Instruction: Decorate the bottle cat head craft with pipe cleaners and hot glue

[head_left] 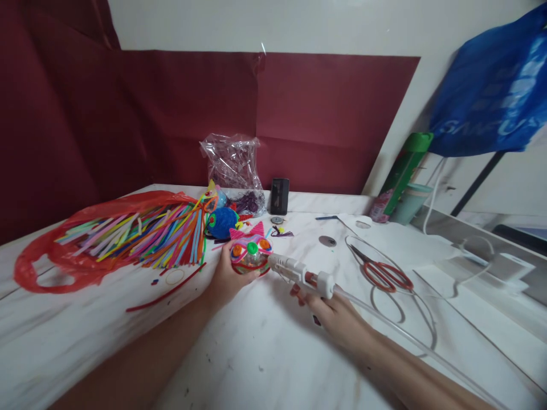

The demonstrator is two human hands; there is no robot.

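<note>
White table [265, 353], red bag of pipe cleaners [128, 233] far left, red scissors [387, 274] right. Right hand [337, 313] grips white glue gun [299, 272], nozzle at the craft. Left hand [226, 273] closed around colourful pipe-cleaner cat piece [251, 253], table centre. Gluing step, looks like; next needs steady nozzle placement, careful trigger squeeze.

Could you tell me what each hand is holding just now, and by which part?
Left hand cups the colourful craft piece from its left side; right hand holds the white glue gun by its handle.
</note>
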